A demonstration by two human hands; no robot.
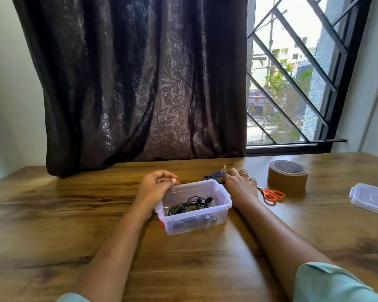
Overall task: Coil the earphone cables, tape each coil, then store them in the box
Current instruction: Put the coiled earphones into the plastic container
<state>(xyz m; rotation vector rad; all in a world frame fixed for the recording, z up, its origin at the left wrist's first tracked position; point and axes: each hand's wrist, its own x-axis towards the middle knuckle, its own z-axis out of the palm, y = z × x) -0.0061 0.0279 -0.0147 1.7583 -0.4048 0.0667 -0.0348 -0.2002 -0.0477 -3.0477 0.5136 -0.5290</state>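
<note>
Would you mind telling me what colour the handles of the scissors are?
Orange. The scissors show best in the head view, lying by the tape roll.

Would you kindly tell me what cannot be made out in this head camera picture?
Head view: blue cable mostly hidden by the right hand and box; coiled or taped, unclear.
Head view: left hand fingers curl inward, hiding whether they pinch anything.
Head view: tape on the black earphones too small to tell.

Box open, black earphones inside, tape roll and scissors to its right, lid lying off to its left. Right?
Not quite: the head view shows the lid lying far right of the box, beyond the tape roll and scissors. Rest holds.
</note>
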